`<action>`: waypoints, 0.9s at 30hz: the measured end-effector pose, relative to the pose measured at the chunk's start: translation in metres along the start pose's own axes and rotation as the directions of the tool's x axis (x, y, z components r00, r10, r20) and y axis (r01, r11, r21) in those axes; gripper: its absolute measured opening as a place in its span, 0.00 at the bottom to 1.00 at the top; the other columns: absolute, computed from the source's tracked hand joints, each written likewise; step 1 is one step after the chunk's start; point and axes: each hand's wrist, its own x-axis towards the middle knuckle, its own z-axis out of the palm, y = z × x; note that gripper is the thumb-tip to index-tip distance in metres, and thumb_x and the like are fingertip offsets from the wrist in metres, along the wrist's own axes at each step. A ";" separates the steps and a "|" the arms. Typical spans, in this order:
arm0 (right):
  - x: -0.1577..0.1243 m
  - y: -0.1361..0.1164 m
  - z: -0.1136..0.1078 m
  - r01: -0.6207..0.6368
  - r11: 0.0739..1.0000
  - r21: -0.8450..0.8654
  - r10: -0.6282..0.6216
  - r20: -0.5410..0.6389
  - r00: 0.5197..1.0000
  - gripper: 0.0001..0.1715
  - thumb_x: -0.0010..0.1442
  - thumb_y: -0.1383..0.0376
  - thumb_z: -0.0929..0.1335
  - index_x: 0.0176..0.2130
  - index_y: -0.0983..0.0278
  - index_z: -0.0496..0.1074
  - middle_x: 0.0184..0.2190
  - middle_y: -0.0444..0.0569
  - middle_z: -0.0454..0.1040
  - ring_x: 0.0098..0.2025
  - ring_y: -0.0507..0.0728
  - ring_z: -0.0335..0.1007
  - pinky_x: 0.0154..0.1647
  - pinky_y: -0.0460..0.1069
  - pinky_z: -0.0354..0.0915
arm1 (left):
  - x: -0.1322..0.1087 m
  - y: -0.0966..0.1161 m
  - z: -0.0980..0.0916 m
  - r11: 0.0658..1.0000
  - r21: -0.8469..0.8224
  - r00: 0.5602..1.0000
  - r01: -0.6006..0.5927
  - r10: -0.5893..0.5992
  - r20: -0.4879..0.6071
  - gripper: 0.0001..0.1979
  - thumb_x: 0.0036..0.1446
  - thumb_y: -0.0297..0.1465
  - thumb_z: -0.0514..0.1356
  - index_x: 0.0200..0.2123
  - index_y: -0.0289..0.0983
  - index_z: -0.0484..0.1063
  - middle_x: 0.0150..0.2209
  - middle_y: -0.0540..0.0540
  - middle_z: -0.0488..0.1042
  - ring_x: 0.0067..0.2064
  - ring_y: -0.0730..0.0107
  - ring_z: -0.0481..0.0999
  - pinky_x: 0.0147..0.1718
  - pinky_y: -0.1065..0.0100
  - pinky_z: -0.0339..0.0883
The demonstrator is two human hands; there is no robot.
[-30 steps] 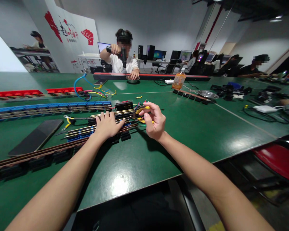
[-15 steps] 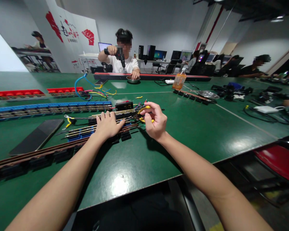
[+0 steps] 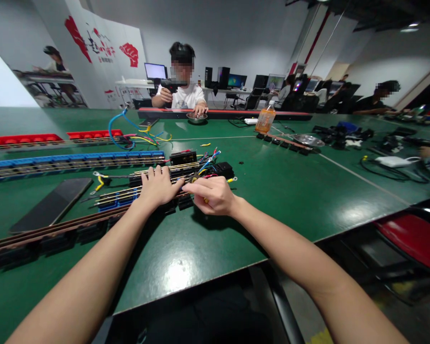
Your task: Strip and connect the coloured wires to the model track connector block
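Note:
My left hand [image 3: 158, 186] lies with fingers spread on top of a rail assembly [image 3: 120, 197] of long brass rods, blue holders and black blocks, steadying contact with it. My right hand [image 3: 213, 195] is closed around yellow-handled pliers [image 3: 194, 178]; most of the handles are hidden in the fist. Their dark head is at the right end of the rods, close to my left thumb. Blue, red and yellow wires [image 3: 209, 162] rise just beyond the pliers, beside a black block [image 3: 224, 169]. A brown rail with black feet [image 3: 93, 227] runs along the near side.
A phone [image 3: 52, 204] lies left of my left hand. Blue [image 3: 75, 158] and red [image 3: 21, 139] rail strips extend behind it, near a looped blue cable [image 3: 111, 125]. Across the table, a person holds a power drill [image 3: 174, 84] and reaches into a metal bowl [image 3: 197, 119]. A bottle [image 3: 265, 118] stands right.
My right hand has turned over and moved left and slightly down with the pliers, uncovering the wires and black block. My left hand stays put. The person opposite has lowered the drill hand.

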 end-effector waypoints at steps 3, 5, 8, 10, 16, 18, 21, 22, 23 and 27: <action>0.001 -0.001 0.001 0.037 0.999 -0.022 -0.035 0.062 0.997 0.20 0.62 0.69 0.62 0.51 0.60 0.73 0.34 0.44 0.77 0.28 0.49 0.70 0.27 0.45 0.63 | 0.000 0.000 0.000 1.000 0.007 1.000 -0.007 0.007 -0.003 0.40 0.63 0.52 0.43 0.63 0.24 0.61 0.64 0.25 0.63 0.67 0.33 0.58 0.62 0.39 0.53; 0.002 -0.002 0.001 0.063 0.997 -0.051 -0.059 0.083 0.995 0.19 0.63 0.68 0.63 0.51 0.60 0.73 0.34 0.44 0.77 0.27 0.49 0.68 0.26 0.45 0.60 | 0.000 0.000 -0.001 1.000 0.012 1.000 -0.008 0.008 -0.007 0.39 0.63 0.52 0.43 0.63 0.24 0.61 0.64 0.25 0.63 0.67 0.33 0.58 0.62 0.39 0.53; 0.003 -0.004 0.001 0.130 0.989 -0.077 -0.118 0.145 0.982 0.19 0.63 0.68 0.63 0.51 0.59 0.74 0.33 0.42 0.78 0.26 0.48 0.67 0.24 0.46 0.56 | -0.001 0.001 -0.001 1.000 0.008 1.000 0.000 0.000 -0.020 0.39 0.62 0.52 0.45 0.62 0.25 0.62 0.64 0.25 0.63 0.66 0.33 0.59 0.61 0.41 0.55; 0.004 -0.005 0.001 0.166 0.983 -0.081 -0.148 0.191 0.970 0.18 0.64 0.67 0.62 0.50 0.59 0.74 0.32 0.42 0.78 0.25 0.48 0.67 0.24 0.47 0.55 | -0.001 0.001 -0.001 1.000 0.002 1.000 0.002 -0.002 -0.031 0.39 0.62 0.52 0.45 0.61 0.24 0.62 0.63 0.25 0.64 0.65 0.33 0.60 0.60 0.41 0.56; 0.006 -0.008 0.000 0.204 0.975 -0.089 -0.173 0.271 0.947 0.17 0.64 0.66 0.63 0.50 0.57 0.74 0.34 0.42 0.78 0.25 0.48 0.67 0.25 0.47 0.54 | 0.000 0.000 0.000 1.000 0.007 0.999 -0.007 0.008 -0.036 0.38 0.62 0.52 0.45 0.61 0.25 0.63 0.63 0.25 0.64 0.65 0.33 0.61 0.61 0.41 0.55; 0.007 -0.008 0.000 0.221 0.972 -0.078 -0.189 0.294 0.937 0.17 0.64 0.66 0.63 0.50 0.57 0.74 0.32 0.42 0.77 0.25 0.48 0.66 0.25 0.47 0.54 | 0.000 0.000 0.001 1.000 0.009 0.999 -0.011 0.011 -0.035 0.39 0.63 0.52 0.44 0.61 0.25 0.63 0.63 0.25 0.64 0.65 0.33 0.61 0.61 0.41 0.55; 0.006 -0.008 0.001 0.211 0.975 -0.075 -0.184 0.268 0.946 0.17 0.63 0.67 0.63 0.50 0.59 0.73 0.29 0.41 0.75 0.24 0.48 0.66 0.24 0.47 0.54 | 0.000 0.000 0.001 1.000 0.013 0.999 -0.008 0.008 -0.034 0.38 0.62 0.52 0.45 0.60 0.25 0.63 0.62 0.25 0.65 0.64 0.34 0.61 0.61 0.41 0.56; 0.006 -0.007 0.000 0.199 0.977 -0.081 -0.175 0.236 0.956 0.18 0.63 0.67 0.63 0.51 0.60 0.73 0.29 0.41 0.75 0.24 0.49 0.66 0.24 0.47 0.54 | 0.000 0.000 0.001 1.000 0.018 0.999 -0.005 0.006 -0.034 0.38 0.62 0.52 0.45 0.60 0.25 0.63 0.62 0.25 0.65 0.65 0.34 0.61 0.61 0.42 0.56; 0.005 -0.007 0.000 0.184 0.979 -0.090 -0.163 0.199 0.966 0.18 0.63 0.68 0.63 0.51 0.61 0.73 0.28 0.41 0.76 0.24 0.49 0.66 0.23 0.47 0.55 | 0.000 0.000 0.001 1.000 0.023 0.999 -0.003 0.004 -0.033 0.38 0.62 0.52 0.45 0.61 0.25 0.63 0.63 0.25 0.65 0.65 0.34 0.61 0.61 0.42 0.56; 0.006 -0.004 -0.004 0.107 0.990 -0.096 -0.102 0.049 0.994 0.17 0.62 0.69 0.63 0.50 0.64 0.72 0.28 0.42 0.77 0.23 0.49 0.68 0.23 0.46 0.58 | 0.000 0.000 0.001 1.000 0.029 1.000 -0.008 0.009 -0.015 0.38 0.63 0.51 0.44 0.61 0.25 0.63 0.63 0.26 0.64 0.66 0.34 0.60 0.61 0.41 0.56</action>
